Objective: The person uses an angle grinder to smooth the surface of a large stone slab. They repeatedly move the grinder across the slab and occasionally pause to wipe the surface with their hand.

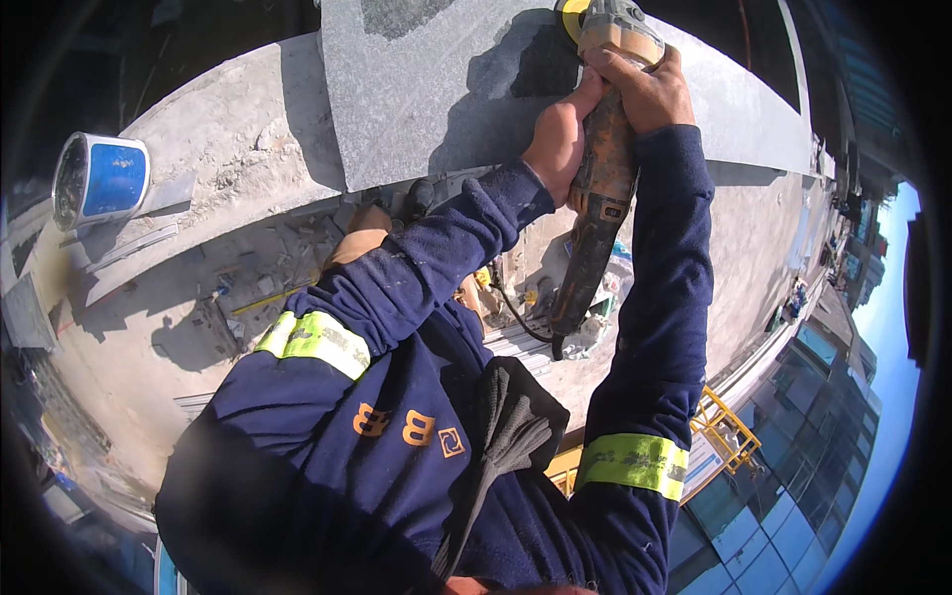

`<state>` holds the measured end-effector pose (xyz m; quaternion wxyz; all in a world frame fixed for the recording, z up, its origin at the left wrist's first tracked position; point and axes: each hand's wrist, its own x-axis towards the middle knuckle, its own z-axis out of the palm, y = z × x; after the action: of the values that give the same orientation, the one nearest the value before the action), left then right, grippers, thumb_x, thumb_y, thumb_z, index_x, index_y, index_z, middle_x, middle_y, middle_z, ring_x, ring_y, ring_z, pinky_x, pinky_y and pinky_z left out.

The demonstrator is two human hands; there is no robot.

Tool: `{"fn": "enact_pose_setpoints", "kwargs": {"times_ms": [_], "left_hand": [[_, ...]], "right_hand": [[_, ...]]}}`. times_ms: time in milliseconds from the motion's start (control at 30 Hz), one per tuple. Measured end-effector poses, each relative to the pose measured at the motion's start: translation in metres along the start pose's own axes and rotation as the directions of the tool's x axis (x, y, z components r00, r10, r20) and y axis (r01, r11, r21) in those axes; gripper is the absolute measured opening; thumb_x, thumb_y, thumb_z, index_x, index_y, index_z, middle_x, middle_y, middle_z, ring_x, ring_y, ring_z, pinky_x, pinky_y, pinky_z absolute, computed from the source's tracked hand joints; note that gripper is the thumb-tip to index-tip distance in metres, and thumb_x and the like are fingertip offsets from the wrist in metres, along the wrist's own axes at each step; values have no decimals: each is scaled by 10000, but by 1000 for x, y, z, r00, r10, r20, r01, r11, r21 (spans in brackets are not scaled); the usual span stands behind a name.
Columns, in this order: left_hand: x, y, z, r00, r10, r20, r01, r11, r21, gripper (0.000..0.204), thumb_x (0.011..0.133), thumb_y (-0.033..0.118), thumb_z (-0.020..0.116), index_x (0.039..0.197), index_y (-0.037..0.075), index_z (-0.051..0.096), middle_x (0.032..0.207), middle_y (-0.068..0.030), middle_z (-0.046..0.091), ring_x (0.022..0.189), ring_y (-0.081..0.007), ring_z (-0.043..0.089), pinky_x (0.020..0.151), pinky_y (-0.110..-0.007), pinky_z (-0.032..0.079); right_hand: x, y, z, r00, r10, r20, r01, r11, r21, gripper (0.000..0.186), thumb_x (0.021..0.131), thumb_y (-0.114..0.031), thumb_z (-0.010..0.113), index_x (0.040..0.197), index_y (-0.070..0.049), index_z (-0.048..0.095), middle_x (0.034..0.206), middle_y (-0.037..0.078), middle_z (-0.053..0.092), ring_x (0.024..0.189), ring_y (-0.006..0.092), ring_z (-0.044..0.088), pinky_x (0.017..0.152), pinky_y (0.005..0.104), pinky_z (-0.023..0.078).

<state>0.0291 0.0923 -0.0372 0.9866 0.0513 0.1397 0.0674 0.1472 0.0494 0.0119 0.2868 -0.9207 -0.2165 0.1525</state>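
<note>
An angle grinder (601, 164) with a worn, orange-and-dark body is held in both my hands above a grey metal sheet (407, 109). My left hand (561, 141) is closed round the side of its body, with the thumb pointing up toward the head. Close behind the gear head, my right hand (654, 91) wraps over the tool from the right. A yellow disc (572, 18) shows at the head's left side; I cannot tell whether it touches the sheet. The grinder's rear end points back toward me, and a black cord (521, 322) runs from it.
Beneath the sheet runs a rough concrete ledge (233, 114). On its left part stands a white bucket (111, 180) with a blue label, beside thin offcut strips (134, 248). Below lies a floor strewn with debris (263, 263). A yellow metal frame (729, 431) is at the right.
</note>
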Motion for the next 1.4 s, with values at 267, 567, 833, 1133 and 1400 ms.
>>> {"fn": "enact_pose_setpoints", "kwargs": {"times_ms": [267,567,833,1133,1400], "left_hand": [[2,-9,-8,997,77,-6,-76,995,57,548,1022,502,428,1279,31,541,1136,-89,644,1003,-183,640,878,-339,530],[3,-13,-10,998,53,-20,-53,999,4,514,1027,470,436,1246,19,552,1113,-88,655,960,-179,661,850,-332,550],[1,-5,-3,995,103,10,-103,990,96,524,1026,477,434,1257,22,551,1131,-93,650,968,-179,659,854,-329,548],[7,-7,-9,1000,3,18,-5,992,123,613,983,546,492,1235,-11,540,1093,-108,641,974,-184,641,863,-352,537],[-14,-17,8,967,-45,251,-62,913,402,735,743,287,864,1275,-24,462,1146,-111,592,1050,-190,591,934,-336,495]], "right_hand": [[-10,2,1,995,-98,4,98,992,-77,823,665,-441,818,1216,64,473,1082,205,639,952,275,664,823,358,547],[-11,1,-2,999,-51,-9,51,997,-59,818,661,-406,835,1220,64,466,1090,208,646,961,269,668,816,356,554],[6,10,1,996,-67,-53,66,998,-23,850,663,-438,831,1239,70,466,1096,209,647,986,287,671,840,365,554],[-3,1,-6,997,59,-49,-62,997,-48,851,678,-451,822,1246,84,481,1111,224,647,1006,288,665,865,351,540],[-71,71,-50,970,139,-197,-31,882,470,730,909,-508,634,1390,-1,424,1155,241,649,1096,331,642,915,372,514]]}}
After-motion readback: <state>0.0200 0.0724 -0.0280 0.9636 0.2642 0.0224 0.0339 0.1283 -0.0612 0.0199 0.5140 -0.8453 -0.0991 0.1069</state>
